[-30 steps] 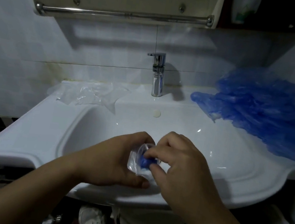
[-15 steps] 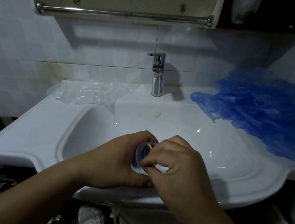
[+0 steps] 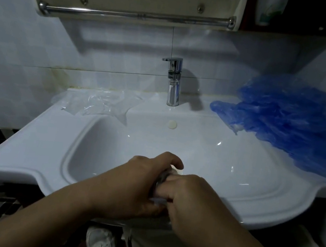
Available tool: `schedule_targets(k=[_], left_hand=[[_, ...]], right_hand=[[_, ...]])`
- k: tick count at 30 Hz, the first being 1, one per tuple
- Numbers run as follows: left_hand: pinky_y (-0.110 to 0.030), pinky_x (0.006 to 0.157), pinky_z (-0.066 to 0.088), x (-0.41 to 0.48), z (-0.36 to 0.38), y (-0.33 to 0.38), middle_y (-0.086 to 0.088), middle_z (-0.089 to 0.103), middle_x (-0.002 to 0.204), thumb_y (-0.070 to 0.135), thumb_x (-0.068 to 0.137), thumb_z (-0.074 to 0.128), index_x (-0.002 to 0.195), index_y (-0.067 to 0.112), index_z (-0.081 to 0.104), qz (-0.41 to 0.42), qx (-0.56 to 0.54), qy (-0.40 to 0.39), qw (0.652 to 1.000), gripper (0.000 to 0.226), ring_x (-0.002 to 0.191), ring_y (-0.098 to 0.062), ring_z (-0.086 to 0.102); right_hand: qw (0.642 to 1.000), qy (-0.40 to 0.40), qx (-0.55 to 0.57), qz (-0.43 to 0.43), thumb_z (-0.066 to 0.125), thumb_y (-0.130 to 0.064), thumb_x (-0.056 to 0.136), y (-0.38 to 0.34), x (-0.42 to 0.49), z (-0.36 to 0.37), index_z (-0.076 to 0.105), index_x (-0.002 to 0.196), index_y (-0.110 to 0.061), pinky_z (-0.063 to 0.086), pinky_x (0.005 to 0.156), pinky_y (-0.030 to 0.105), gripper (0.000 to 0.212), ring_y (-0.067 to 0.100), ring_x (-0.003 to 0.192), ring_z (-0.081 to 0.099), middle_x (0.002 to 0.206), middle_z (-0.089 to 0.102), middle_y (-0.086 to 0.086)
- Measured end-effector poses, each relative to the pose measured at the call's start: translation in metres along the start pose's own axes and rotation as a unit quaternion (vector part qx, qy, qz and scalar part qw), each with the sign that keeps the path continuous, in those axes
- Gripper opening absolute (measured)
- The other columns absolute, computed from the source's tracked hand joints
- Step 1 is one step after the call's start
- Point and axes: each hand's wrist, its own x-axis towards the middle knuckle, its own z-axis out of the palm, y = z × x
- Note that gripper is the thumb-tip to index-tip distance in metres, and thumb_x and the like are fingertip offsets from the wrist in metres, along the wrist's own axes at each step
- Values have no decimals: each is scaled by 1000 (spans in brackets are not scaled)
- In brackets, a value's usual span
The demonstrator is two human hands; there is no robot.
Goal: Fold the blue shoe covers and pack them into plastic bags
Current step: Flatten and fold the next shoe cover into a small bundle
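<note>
Plastic bag (image 3: 159, 182) gripped between my left hand (image 3: 136, 188) and right hand (image 3: 194, 202), fingers (image 3: 170, 160) of both curled round it; its long axis is hidden.

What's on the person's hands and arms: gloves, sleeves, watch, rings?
Nothing worn that shows. The left hand and right hand are ungloved, with no rings on the fingers in view. No sleeve, watch or bracelet appears anywhere up to the frame edge. The light is dim, so small marks could go unseen.
</note>
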Motion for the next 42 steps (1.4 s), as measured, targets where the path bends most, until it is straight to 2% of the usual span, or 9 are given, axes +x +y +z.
schedule_targets(k=[7,14,21,24,26,29,34,39,42], left_hand=[[-25,82,49,0,-4,-2,12,66,109,30,81,76,130,29,39,-1,-23,16,1000,61,96,-5,63],[-13,81,45,-1,0,-2,19,61,114,28,82,74,135,30,37,8,-32,17,999,66,97,5,60],[-5,82,31,2,1,-9,21,58,107,35,81,69,136,36,29,-9,106,5,994,68,93,4,50],[-22,98,30,1,-20,-38,17,51,119,36,83,69,142,31,28,-79,259,28,962,72,108,-6,49],[-39,105,30,-2,-37,-67,3,54,126,37,78,71,142,24,34,-137,337,53,930,75,118,-22,54],[-46,105,30,-12,-59,-108,-6,52,131,43,76,73,141,21,36,-244,395,52,884,78,122,-29,51],[-48,103,34,-32,-84,-156,-14,44,137,47,76,76,145,19,34,-368,364,57,854,85,125,-36,45],[-49,102,34,-36,-89,-172,-17,44,137,38,88,63,143,16,38,-383,376,87,839,64,125,-38,44],[-52,106,31,-32,-91,-173,-19,37,146,54,77,72,148,16,30,-434,340,86,830,91,131,-41,38]], right_hand=[[995,72,67,17,48,-12,76,-2,-5,-19,73,112,-33,50,95,21,49,1,104,64,113,72,-15],[995,-70,-62,25,52,-10,81,-10,-10,-22,64,98,-26,39,66,25,27,17,83,53,99,62,-4],[999,-44,-4,29,55,-13,78,-7,-11,-16,60,120,-31,48,86,23,46,10,108,57,122,59,-16],[998,29,34,33,49,-17,77,1,-8,-12,59,132,-33,42,105,21,58,-4,122,51,137,53,-24],[997,50,45,39,46,-19,75,6,-7,-11,64,126,-30,44,98,17,54,-8,111,55,129,58,-24],[996,57,46,51,51,-19,79,7,-6,-9,68,117,-31,41,82,11,43,-13,81,51,117,62,-23],[992,86,41,80,57,-17,85,9,-2,-4,69,114,-31,41,82,10,35,-13,75,49,111,64,-22],[988,102,44,109,59,-15,86,13,-1,-5,71,112,-29,49,85,20,32,-6,76,52,108,66,-18],[986,107,43,120,59,-15,86,16,-3,-6,71,112,-29,49,82,18,32,-4,76,54,108,66,-16]])
